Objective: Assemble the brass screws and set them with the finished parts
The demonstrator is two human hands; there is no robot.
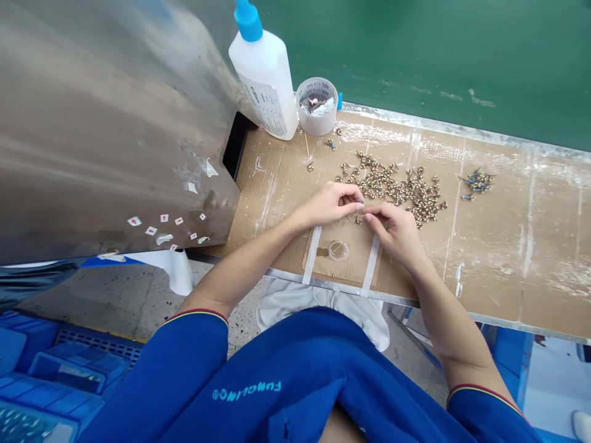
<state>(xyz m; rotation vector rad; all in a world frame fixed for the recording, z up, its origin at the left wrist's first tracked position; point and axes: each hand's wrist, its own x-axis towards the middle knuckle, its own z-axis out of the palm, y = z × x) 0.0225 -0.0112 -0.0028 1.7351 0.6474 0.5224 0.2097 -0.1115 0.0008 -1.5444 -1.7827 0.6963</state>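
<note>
My left hand [333,204] is closed in a pinch, its fingertips almost meeting those of my right hand [393,232]. The right thumb and forefinger are also pinched together. Something tiny seems to be between the fingertips, too small to make out. Just beyond the hands spreads a loose pile of small brass-coloured metal parts with short stems [418,195]. Nearer to me, below the hands, a small round clear dish [338,250] rests on a cardboard patch between two white tape strips, with a little yellowish matter in it.
A smaller heap of blue-stemmed parts [478,183] lies to the right on the cardboard-covered bench [498,246]. At the back left stand a white bottle with a blue cap [268,83] and a tape roll [318,125] holding scraps. A metal panel [115,135] walls off the left side.
</note>
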